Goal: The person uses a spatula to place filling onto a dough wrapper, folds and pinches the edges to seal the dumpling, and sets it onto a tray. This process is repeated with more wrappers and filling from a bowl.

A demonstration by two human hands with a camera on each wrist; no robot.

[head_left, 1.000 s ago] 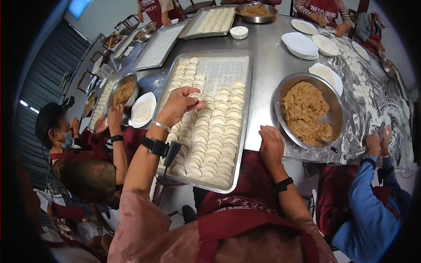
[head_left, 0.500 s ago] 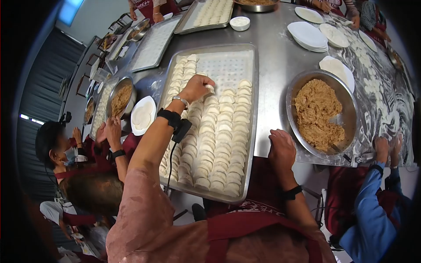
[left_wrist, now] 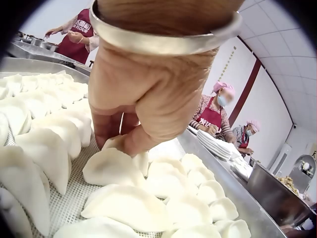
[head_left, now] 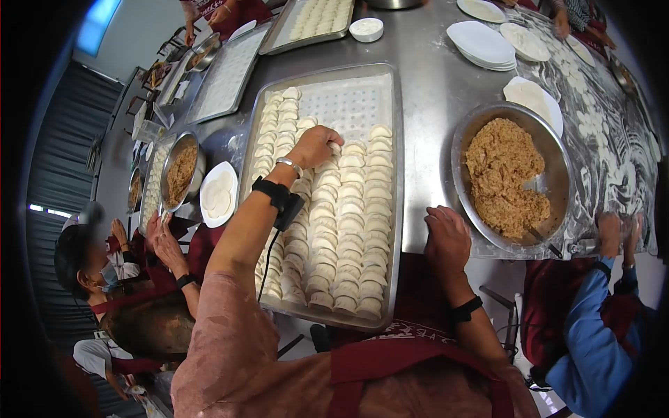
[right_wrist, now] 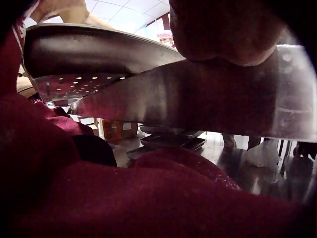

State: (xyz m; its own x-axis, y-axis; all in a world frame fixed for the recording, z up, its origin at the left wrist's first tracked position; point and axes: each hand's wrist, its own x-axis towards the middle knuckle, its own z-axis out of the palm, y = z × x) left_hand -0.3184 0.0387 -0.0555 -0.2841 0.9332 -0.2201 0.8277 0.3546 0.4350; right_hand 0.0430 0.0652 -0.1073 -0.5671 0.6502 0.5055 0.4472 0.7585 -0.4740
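Bent down over a large metal tray (head_left: 345, 104) of dumplings, my left hand (head_left: 313, 146) pinches a dumpling (left_wrist: 115, 143) at the far end of a middle row. Its fingertips are partly hidden behind a neighbouring dumpling (left_wrist: 111, 168) in the left wrist view. Pale crescent dumplings (head_left: 348, 223) lie overlapped in long rows on the tray's dotted liner. My right hand (head_left: 448, 240) rests at the table's front edge, fingers loosely bent and holding nothing. It stands between the tray and a steel bowl (head_left: 559, 182) of brown filling (head_left: 502, 167).
Behind the bowl are a plate of wrappers (head_left: 533, 97) and stacked white plates (head_left: 481, 45). Flour covers the table's right side. More trays (head_left: 226, 76) and a small white bowl (head_left: 366, 30) stand at the back. People work on both sides; a neighbour's hands (head_left: 167, 247) are at left.
My left hand has carried the dumpling from above the tray down to the end of a row. The right hand has stayed by the table edge.
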